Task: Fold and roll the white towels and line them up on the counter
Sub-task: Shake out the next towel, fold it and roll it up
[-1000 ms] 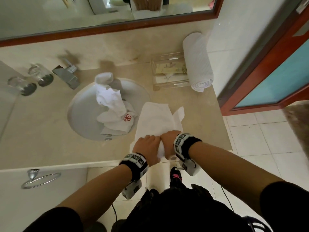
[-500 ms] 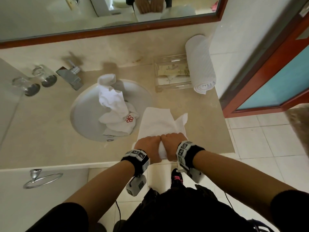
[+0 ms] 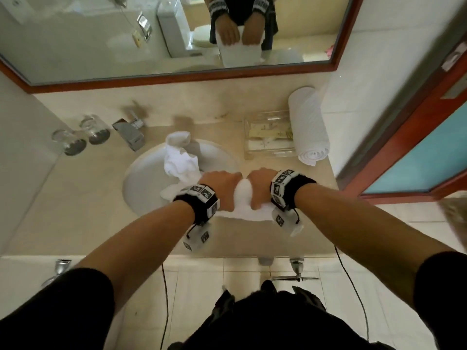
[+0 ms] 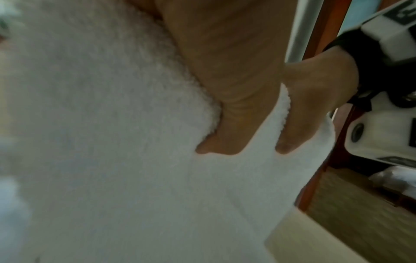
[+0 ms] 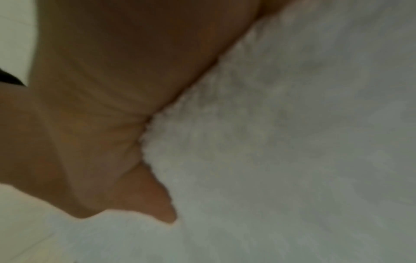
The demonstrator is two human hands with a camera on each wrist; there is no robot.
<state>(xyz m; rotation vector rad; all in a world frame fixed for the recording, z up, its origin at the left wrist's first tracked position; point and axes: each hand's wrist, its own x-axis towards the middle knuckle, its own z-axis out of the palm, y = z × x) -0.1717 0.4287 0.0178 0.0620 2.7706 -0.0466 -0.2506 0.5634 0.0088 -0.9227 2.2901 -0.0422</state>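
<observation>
Rolled further up counter (image 3: 75,210) since earlier frame: towel (image 3: 242,195), gripped side by side by left hand (image 3: 222,188) and right hand (image 3: 260,185), fingers curled round roll.

Soft, even daylight in head view; faint shadows on surface (image 3: 75,210). Strong wide-angle bending at frame edges. Slight motion blur throughout. Dimmer, heavily blurred and out of focus in both wrist views, right wrist worst.
</observation>
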